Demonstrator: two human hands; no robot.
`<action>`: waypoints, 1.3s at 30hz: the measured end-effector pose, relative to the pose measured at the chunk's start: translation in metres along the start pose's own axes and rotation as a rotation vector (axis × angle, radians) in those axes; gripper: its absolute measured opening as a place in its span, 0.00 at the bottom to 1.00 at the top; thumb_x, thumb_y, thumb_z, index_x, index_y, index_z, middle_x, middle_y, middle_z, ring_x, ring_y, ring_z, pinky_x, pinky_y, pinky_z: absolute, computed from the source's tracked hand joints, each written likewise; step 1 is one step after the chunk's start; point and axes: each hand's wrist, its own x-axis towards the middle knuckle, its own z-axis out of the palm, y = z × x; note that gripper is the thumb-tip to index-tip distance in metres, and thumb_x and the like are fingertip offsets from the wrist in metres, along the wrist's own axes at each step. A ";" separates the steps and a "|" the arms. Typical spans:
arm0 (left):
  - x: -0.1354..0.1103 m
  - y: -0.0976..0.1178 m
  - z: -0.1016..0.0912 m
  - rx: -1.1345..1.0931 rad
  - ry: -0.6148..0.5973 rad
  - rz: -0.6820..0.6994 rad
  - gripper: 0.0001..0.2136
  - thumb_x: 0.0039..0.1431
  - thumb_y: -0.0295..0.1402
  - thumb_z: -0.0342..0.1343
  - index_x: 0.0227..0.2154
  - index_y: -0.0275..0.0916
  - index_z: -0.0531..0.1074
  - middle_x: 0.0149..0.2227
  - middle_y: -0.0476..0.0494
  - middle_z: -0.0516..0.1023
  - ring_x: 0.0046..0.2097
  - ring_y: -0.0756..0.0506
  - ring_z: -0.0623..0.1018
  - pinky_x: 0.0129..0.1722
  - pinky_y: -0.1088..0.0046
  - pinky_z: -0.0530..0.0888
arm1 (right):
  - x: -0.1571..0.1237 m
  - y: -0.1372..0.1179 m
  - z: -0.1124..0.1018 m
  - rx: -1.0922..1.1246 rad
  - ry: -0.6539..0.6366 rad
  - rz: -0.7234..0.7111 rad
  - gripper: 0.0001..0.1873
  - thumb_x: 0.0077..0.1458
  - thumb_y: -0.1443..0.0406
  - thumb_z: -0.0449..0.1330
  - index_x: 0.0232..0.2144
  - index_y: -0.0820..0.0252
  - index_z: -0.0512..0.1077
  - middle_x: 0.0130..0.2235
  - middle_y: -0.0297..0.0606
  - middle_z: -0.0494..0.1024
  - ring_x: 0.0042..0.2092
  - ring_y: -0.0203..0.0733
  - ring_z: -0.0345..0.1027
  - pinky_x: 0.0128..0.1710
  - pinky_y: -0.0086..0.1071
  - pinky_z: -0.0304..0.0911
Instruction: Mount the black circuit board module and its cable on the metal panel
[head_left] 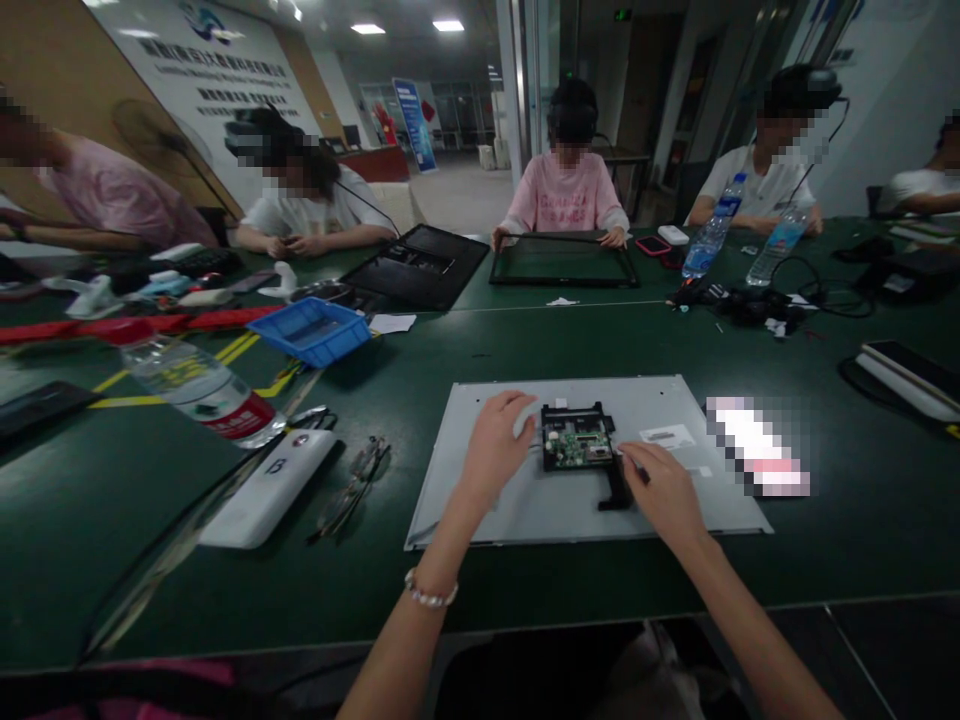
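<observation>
Head view: a green worktop [525, 345] with a flat grey panel [555, 512] near the middle of its near edge. On the panel, right of its centre, lies a green circuit board [576, 448] in a black bracket [615, 490]. The person's left hand [499, 445] is open, fingers loosely curved, just beside the board's left side. The right hand [664, 490] has bent fingers at the bracket's right side; whether they grip anything cannot be told. Glasses [351, 490] and a white device [270, 490] lie left of the panel's left edge
</observation>
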 end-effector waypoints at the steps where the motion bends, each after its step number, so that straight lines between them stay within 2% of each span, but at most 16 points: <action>1: -0.001 -0.012 -0.005 0.023 0.041 -0.046 0.12 0.60 0.29 0.49 0.46 0.41 0.68 0.47 0.43 0.70 0.50 0.43 0.69 0.53 0.61 0.66 | 0.000 0.000 0.000 0.008 0.007 -0.008 0.15 0.59 0.64 0.48 0.42 0.59 0.73 0.43 0.41 0.77 0.46 0.43 0.68 0.49 0.39 0.63; 4: -0.010 -0.047 -0.013 0.053 0.091 -0.172 0.15 0.57 0.30 0.52 0.47 0.39 0.68 0.48 0.42 0.69 0.47 0.43 0.71 0.51 0.62 0.67 | -0.002 -0.002 -0.002 0.025 0.058 -0.039 0.15 0.59 0.65 0.48 0.42 0.59 0.73 0.43 0.41 0.77 0.46 0.43 0.68 0.50 0.39 0.62; 6: -0.016 -0.065 -0.011 0.019 0.021 -0.242 0.17 0.55 0.31 0.53 0.48 0.39 0.68 0.46 0.42 0.70 0.41 0.45 0.74 0.47 0.64 0.70 | -0.002 -0.003 -0.003 0.040 0.076 -0.062 0.15 0.59 0.65 0.48 0.42 0.59 0.73 0.42 0.41 0.77 0.46 0.43 0.68 0.51 0.39 0.62; 9: -0.022 -0.080 -0.003 -0.051 -0.081 -0.292 0.16 0.53 0.31 0.53 0.46 0.38 0.70 0.42 0.44 0.74 0.35 0.47 0.74 0.40 0.69 0.72 | -0.003 -0.004 -0.003 0.056 0.082 -0.090 0.15 0.59 0.66 0.49 0.41 0.59 0.73 0.41 0.41 0.77 0.45 0.42 0.69 0.49 0.39 0.63; 11: -0.023 -0.083 0.001 -0.047 -0.090 -0.313 0.13 0.52 0.30 0.53 0.41 0.38 0.73 0.38 0.45 0.76 0.33 0.47 0.74 0.39 0.71 0.71 | -0.003 -0.004 -0.004 0.058 0.099 -0.114 0.14 0.59 0.66 0.49 0.41 0.59 0.73 0.41 0.41 0.77 0.44 0.42 0.69 0.49 0.39 0.63; 14: -0.021 -0.082 0.000 -0.026 -0.075 -0.340 0.09 0.51 0.29 0.53 0.34 0.39 0.76 0.33 0.46 0.79 0.33 0.47 0.75 0.38 0.72 0.70 | -0.003 -0.004 -0.004 0.063 0.119 -0.143 0.13 0.58 0.66 0.51 0.40 0.60 0.73 0.40 0.40 0.77 0.44 0.42 0.69 0.48 0.39 0.64; 17: -0.017 -0.074 -0.014 -0.057 -0.015 -0.358 0.08 0.51 0.31 0.54 0.31 0.39 0.77 0.31 0.46 0.79 0.33 0.46 0.76 0.37 0.72 0.70 | -0.003 -0.006 -0.006 0.079 0.133 -0.159 0.12 0.58 0.68 0.51 0.40 0.60 0.73 0.40 0.40 0.77 0.44 0.41 0.69 0.48 0.38 0.64; 20: -0.011 -0.060 -0.037 -0.211 0.075 -0.417 0.08 0.51 0.34 0.56 0.31 0.38 0.77 0.32 0.45 0.80 0.34 0.47 0.76 0.36 0.73 0.70 | -0.002 -0.007 -0.008 0.104 0.154 -0.183 0.12 0.57 0.68 0.52 0.40 0.60 0.73 0.40 0.40 0.77 0.43 0.41 0.69 0.48 0.38 0.65; 24: -0.006 -0.041 -0.056 -0.490 0.095 -0.477 0.11 0.50 0.37 0.57 0.33 0.37 0.77 0.33 0.45 0.80 0.33 0.48 0.76 0.33 0.74 0.70 | 0.000 -0.011 -0.013 0.131 0.171 -0.211 0.12 0.57 0.69 0.52 0.40 0.59 0.73 0.40 0.40 0.77 0.44 0.41 0.69 0.48 0.39 0.64; 26: -0.007 -0.036 -0.052 -0.507 0.062 -0.485 0.11 0.49 0.37 0.58 0.33 0.37 0.77 0.32 0.45 0.80 0.32 0.48 0.76 0.32 0.74 0.70 | 0.001 -0.016 -0.015 0.147 0.148 -0.226 0.12 0.57 0.69 0.52 0.41 0.59 0.73 0.41 0.40 0.77 0.45 0.41 0.69 0.49 0.40 0.64; 29: -0.012 -0.035 -0.033 -0.400 -0.016 -0.448 0.08 0.49 0.34 0.56 0.31 0.38 0.77 0.31 0.45 0.80 0.33 0.47 0.76 0.34 0.73 0.70 | 0.003 -0.031 -0.016 0.174 0.071 -0.254 0.13 0.58 0.69 0.51 0.42 0.59 0.72 0.43 0.41 0.76 0.47 0.42 0.68 0.50 0.40 0.64; 33: -0.021 -0.037 -0.007 -0.252 -0.095 -0.394 0.08 0.50 0.32 0.54 0.30 0.37 0.77 0.31 0.46 0.80 0.32 0.47 0.75 0.33 0.73 0.69 | 0.002 -0.060 -0.010 0.150 -0.128 -0.335 0.16 0.58 0.70 0.50 0.48 0.60 0.69 0.48 0.42 0.74 0.51 0.44 0.65 0.54 0.42 0.61; 36: -0.026 -0.036 0.000 -0.176 -0.097 -0.390 0.09 0.51 0.33 0.53 0.31 0.37 0.77 0.30 0.46 0.79 0.29 0.48 0.73 0.32 0.73 0.69 | -0.001 -0.081 -0.001 0.115 -0.252 -0.408 0.20 0.58 0.69 0.51 0.53 0.63 0.65 0.52 0.44 0.70 0.55 0.45 0.61 0.56 0.41 0.59; 39: -0.030 -0.035 0.002 -0.154 -0.073 -0.391 0.10 0.52 0.34 0.53 0.34 0.37 0.76 0.31 0.46 0.78 0.28 0.48 0.73 0.33 0.72 0.69 | -0.002 -0.098 0.007 0.112 -0.304 -0.454 0.22 0.58 0.67 0.52 0.55 0.65 0.62 0.55 0.45 0.68 0.57 0.45 0.59 0.57 0.41 0.58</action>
